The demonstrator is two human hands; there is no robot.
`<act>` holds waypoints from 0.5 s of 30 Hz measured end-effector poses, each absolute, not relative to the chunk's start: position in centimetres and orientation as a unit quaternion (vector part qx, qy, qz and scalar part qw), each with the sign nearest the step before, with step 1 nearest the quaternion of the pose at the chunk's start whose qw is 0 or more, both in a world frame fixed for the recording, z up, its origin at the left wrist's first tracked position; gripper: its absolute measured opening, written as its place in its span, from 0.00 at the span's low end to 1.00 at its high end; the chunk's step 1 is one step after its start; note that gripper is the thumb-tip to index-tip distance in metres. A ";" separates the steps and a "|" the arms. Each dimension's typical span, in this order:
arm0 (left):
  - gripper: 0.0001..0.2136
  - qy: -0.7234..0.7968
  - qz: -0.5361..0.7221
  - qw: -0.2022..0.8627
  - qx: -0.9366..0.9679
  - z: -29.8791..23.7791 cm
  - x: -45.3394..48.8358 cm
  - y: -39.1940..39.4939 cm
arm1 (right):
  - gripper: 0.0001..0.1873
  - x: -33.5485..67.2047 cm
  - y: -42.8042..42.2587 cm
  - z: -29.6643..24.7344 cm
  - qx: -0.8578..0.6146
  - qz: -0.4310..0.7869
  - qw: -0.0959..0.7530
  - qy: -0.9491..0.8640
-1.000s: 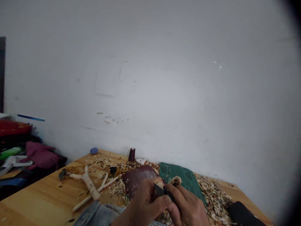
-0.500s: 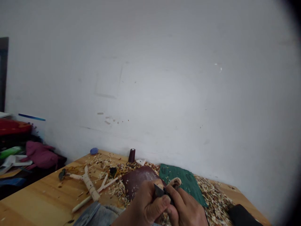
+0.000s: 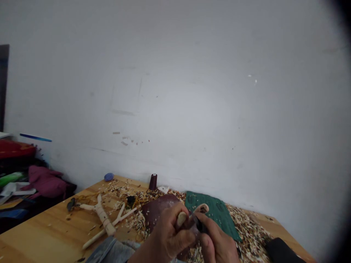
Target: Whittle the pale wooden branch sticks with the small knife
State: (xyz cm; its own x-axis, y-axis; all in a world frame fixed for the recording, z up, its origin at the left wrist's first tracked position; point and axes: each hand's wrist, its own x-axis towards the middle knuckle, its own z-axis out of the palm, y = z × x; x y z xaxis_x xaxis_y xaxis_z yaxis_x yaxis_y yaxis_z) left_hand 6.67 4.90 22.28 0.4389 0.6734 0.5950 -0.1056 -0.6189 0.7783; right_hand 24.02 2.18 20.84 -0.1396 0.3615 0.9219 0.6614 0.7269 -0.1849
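My left hand (image 3: 171, 233) is closed around a peeled, pale wooden stick (image 3: 181, 220), whose rounded end shows above the fingers. A second pale end with a dark patch rises between my hands; whether it joins the same stick is hidden. My right hand (image 3: 221, 239) grips a dark knife (image 3: 199, 223) close against the wood, its blade smeared by motion. Left of my hands lie a thick forked wooden piece (image 3: 103, 216) and a thinner forked stick (image 3: 118, 219). Beneath and behind the hands are a maroon sheet (image 3: 153, 210) and a green sheet (image 3: 225, 215).
Wood shavings (image 3: 251, 233) are strewn over the wooden table (image 3: 41, 237). A dark thread spool (image 3: 153, 182) and a blue-violet round object (image 3: 109, 176) stand near the white wall (image 3: 192, 109). A black object (image 3: 282, 250) lies at right, grey cloth (image 3: 109, 250) at front.
The knife blade, clear above my left thumb before, has shifted right and is blurred now. My left hand has turned slightly, showing more of the stick's end.
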 end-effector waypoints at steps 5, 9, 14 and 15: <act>0.19 0.227 0.531 0.342 0.741 22.8 6.5 5.0 | 0.23 24.1 1.6 21.2 -0.392 -0.076 0.588 -0.704; 0.19 0.239 0.527 0.330 0.746 23.2 6.7 5.1 | 0.23 23.8 1.7 21.2 -0.388 -0.077 0.587 -0.707; 0.18 0.252 0.499 0.345 0.755 23.9 7.0 4.4 | 0.24 23.6 2.2 20.7 -0.393 -0.125 0.552 -0.724; 0.18 0.253 0.498 0.345 0.754 23.8 7.0 4.3 | 0.25 23.6 2.4 20.6 -0.397 -0.143 0.541 -0.728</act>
